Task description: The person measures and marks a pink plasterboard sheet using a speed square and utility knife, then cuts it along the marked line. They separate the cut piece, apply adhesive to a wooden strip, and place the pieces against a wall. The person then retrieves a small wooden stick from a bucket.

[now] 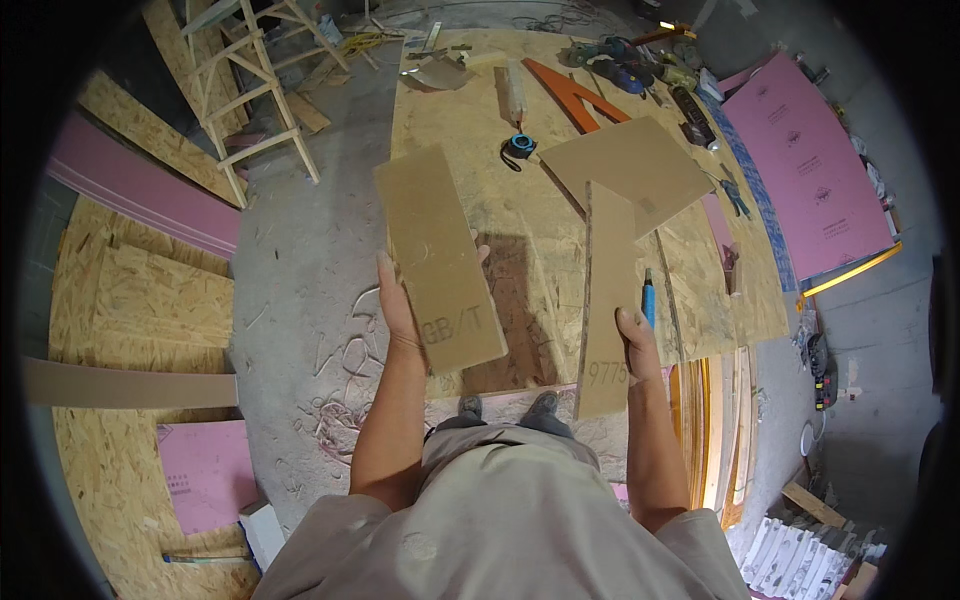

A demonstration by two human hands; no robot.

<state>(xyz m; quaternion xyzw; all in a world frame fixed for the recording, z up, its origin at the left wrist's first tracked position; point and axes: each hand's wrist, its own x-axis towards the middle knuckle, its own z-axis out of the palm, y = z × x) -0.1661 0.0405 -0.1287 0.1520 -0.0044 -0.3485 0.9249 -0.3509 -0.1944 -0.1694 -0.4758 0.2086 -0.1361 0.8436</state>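
My left hand point(400, 315) grips a rectangular brown paper-faced plasterboard piece point(442, 262) by its sides, thumb at the left edge and fingertips showing at the right. My right hand point(641, 346) has hold of a narrower plasterboard strip point(609, 300), tilted with its left cut edge showing. Both pieces are raised above an OSB worktable point(450, 120) and bear printed characters. A blue utility knife point(649, 300) shows beside my right thumb; whether the hand holds it too, I cannot tell. Beyond the strip, a larger plasterboard piece point(630, 169) lies on the table.
On the table are a tape measure point(519, 148), an orange triangular square point(574, 97), pliers point(736, 199) and several power tools point(622, 71). A wooden stepladder point(259, 97) stands at far left. Pink board point(806, 165) is at right; wooden strips point(712, 427) lie near my right arm.
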